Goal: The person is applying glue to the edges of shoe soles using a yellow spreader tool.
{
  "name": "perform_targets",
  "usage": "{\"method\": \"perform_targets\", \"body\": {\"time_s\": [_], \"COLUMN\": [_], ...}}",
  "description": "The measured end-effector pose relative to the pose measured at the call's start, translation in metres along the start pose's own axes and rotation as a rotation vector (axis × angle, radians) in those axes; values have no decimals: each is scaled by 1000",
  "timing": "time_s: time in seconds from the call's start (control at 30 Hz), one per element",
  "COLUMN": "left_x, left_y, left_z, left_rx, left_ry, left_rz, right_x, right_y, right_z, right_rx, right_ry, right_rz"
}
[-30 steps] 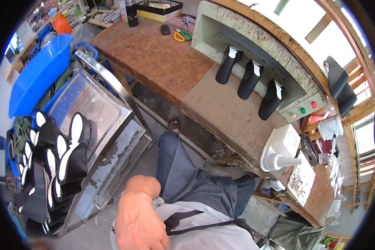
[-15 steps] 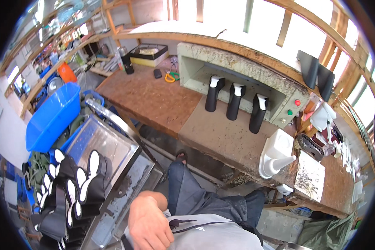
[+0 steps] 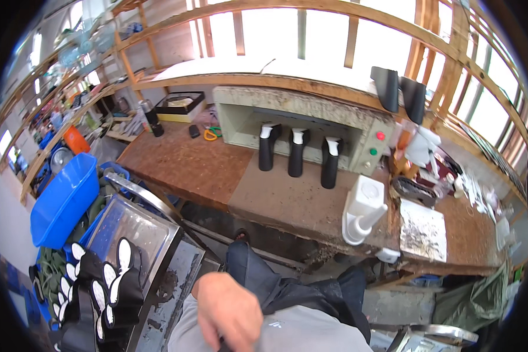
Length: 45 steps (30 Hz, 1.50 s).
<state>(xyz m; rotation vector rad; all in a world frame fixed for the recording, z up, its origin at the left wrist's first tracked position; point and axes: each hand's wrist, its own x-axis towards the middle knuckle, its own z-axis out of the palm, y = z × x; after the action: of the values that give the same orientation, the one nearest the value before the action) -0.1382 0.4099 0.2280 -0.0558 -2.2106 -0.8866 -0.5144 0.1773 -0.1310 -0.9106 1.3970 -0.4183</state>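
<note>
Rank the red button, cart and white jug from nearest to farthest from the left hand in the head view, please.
1. Cart: left of the left hand.
2. White jug: right, on the bench.
3. Red button: right, farther back.

Open worktop (image 3: pixel 196 173) lies ahead of the fingers (image 3: pixel 247 330); a metal rack (image 3: pixel 141 216) blocks their left, a white bottle (image 3: pixel 366 196) ahead-right.

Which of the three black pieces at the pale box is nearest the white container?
The rightmost black piece; the other two sit farther left of the white container.
</note>
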Motion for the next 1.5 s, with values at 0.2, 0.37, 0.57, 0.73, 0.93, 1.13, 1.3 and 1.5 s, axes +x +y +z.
{"method": "perform_targets", "body": {"time_s": [0.2, 0.37, 0.57, 0.73, 0.93, 1.13, 1.3, 1.5], "left_x": [-90, -116, -46, 28, 86, 82, 83, 89], "left_y": [-142, -236, -244, -238, -275, -278, -296, -341], "left_z": [40, 112, 102, 70, 99, 92, 102, 116], "left_rx": [-800, -719, -334, 121, -420, -968, -1505, -224], "left_ry": [1019, 1480, 1106, 1171, 687, 281, 271, -127], "left_rz": [-151, -927, -1348, -587, -646, -946, -685, -908], "right_x": [-78, -113, -154, -187, -214, -203, -192, -209], "right_y": [-2, -46, -148, -220, -261, -238, -232, -231], "right_z": [-12, 22, 13, -19, -42, -64, -68, -66], "right_rx": [559, 727, 871, 931, 924, 986, 1111, 1094], "right_ry": [-196, -261, -376, -292, -31, 44, 59, 140], "right_rz": [128, -50, -244, -653, -918, -926, -799, -754]}}
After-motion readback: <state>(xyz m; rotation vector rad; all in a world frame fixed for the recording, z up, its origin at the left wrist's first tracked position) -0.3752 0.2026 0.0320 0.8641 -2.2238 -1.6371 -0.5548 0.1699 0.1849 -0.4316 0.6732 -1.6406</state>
